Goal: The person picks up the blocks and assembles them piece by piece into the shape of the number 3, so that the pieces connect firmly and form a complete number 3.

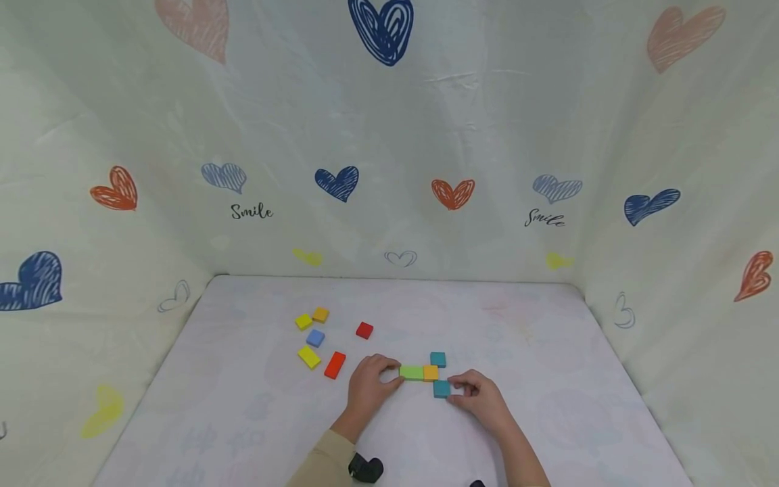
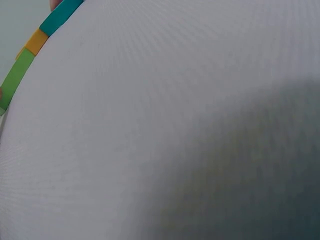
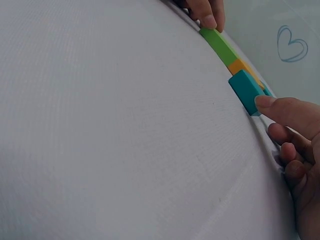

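My left hand [image 1: 370, 384] pinches the left end of a light green block [image 1: 411, 373] between thumb and forefinger. Against that block's right end sits an orange block [image 1: 431, 373]. The lower teal block [image 1: 441, 389] lies by the orange block's near right corner. Thumb and forefinger of my right hand [image 1: 481, 399] pinch its right edge; in the right wrist view, the thumb [image 3: 265, 101] touches the end of this teal block [image 3: 245, 91]. Another teal block [image 1: 437, 359] lies on the far side of the orange one. The left wrist view shows the green block [image 2: 17, 80] at its edge.
Left of the hands lie a long red block [image 1: 335, 365], a long yellow block [image 1: 309, 357], a blue block [image 1: 315, 338], a small yellow block [image 1: 303, 322] and an orange cube [image 1: 320, 314]. A red cube [image 1: 364, 330] lies farther back. Heart-printed curtains [image 1: 389, 135] surround the white table [image 1: 243, 419].
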The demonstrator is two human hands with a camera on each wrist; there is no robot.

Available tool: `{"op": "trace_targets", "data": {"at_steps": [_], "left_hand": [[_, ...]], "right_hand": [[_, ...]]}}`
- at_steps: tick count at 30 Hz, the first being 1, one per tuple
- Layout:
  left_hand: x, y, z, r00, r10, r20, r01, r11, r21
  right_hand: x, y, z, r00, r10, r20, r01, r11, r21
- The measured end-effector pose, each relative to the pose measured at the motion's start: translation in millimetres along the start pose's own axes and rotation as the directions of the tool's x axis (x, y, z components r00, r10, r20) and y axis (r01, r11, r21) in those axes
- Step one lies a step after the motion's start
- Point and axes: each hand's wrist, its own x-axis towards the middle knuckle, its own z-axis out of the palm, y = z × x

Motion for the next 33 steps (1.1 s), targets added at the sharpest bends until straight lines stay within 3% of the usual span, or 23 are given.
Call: {"op": "trace_targets", "data": {"at_steps": [33], "left_hand": [[-0.2,2.8,-1.2,1.000,-0.008,-0.005,0.008,1.000,0.011]], "right_hand": [[0.8,-0.4,-0.6,1.000,-0.008,-0.013,0.008,1.000,0.007]]}}
